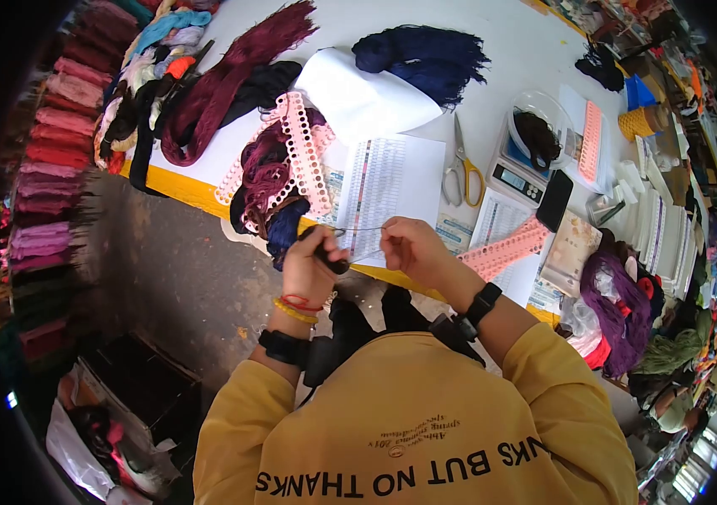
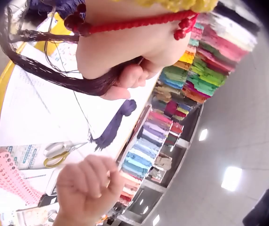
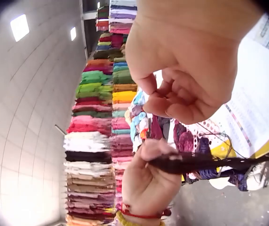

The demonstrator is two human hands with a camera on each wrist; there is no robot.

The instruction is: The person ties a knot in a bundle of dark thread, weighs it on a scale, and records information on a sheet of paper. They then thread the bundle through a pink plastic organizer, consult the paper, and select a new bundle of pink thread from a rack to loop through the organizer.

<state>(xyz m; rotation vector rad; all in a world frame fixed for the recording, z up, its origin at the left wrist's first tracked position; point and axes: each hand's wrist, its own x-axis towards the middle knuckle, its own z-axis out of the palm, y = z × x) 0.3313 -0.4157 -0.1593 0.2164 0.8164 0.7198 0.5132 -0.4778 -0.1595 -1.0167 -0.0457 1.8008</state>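
My left hand (image 1: pixel 306 271) grips a dark brown skein of thread (image 3: pixel 200 163) in its curled fingers, and the skein's loose loop hangs out past the hand in both wrist views. A thin dark strand (image 1: pixel 364 229) runs from it across to my right hand (image 1: pixel 416 251), which pinches it between thumb and fingertips. Both hands are above the table's yellow front edge, a little apart. Just beyond the left hand, navy thread (image 1: pixel 285 227) and maroon thread (image 1: pixel 266 164) hang over the edge among pink perforated cards (image 1: pixel 301 151).
A printed sheet (image 1: pixel 409 181) lies beyond the hands, with scissors (image 1: pixel 463 168) to its right. Farther right are a scale (image 1: pixel 517 181) bearing a bowl of dark thread, a phone (image 1: pixel 554 202) and a pink card (image 1: pixel 506 248). Navy (image 1: pixel 422 59) and maroon skeins (image 1: pixel 207 101) lie at the back.
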